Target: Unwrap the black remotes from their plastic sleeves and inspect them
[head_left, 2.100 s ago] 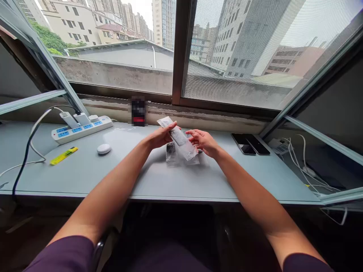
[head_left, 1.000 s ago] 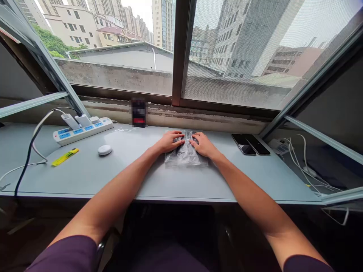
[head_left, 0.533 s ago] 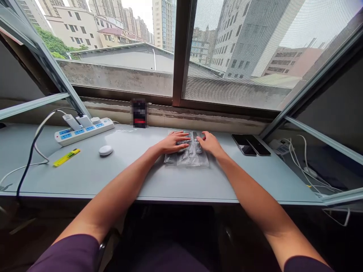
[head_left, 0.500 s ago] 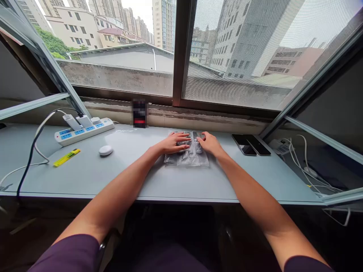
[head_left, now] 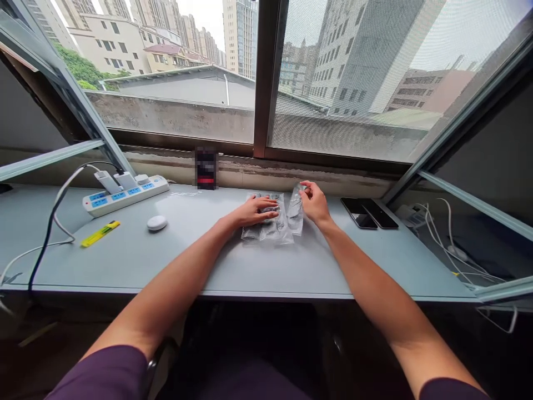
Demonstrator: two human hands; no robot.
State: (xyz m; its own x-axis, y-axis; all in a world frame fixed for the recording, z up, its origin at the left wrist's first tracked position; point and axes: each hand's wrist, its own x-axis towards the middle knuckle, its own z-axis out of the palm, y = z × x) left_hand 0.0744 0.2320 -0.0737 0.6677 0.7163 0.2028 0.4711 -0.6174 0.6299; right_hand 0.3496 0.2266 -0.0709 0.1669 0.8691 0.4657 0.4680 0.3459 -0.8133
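Note:
Several clear plastic packets [head_left: 268, 226] with dark parts inside lie side by side on the grey desk [head_left: 208, 261], near the window sill. My left hand [head_left: 254, 210] lies flat on the left packets, fingers spread. My right hand [head_left: 314, 203] pinches the top edge of the rightmost packet [head_left: 295, 214] and holds that end raised off the desk; the packet's lower end hangs down towards the desk.
A white power strip [head_left: 125, 193] with plugs and cables sits at the back left. A small white round object [head_left: 157, 223] and a yellow marker [head_left: 100, 233] lie left of centre. Two dark phones [head_left: 368, 212] rest at the right. A small dark box [head_left: 206, 168] stands on the sill.
Both hands first held a packet in the air, then pressed the packets flat on the desk. Now my right hand has lifted the rightmost packet by its top edge; my left hand stays down.

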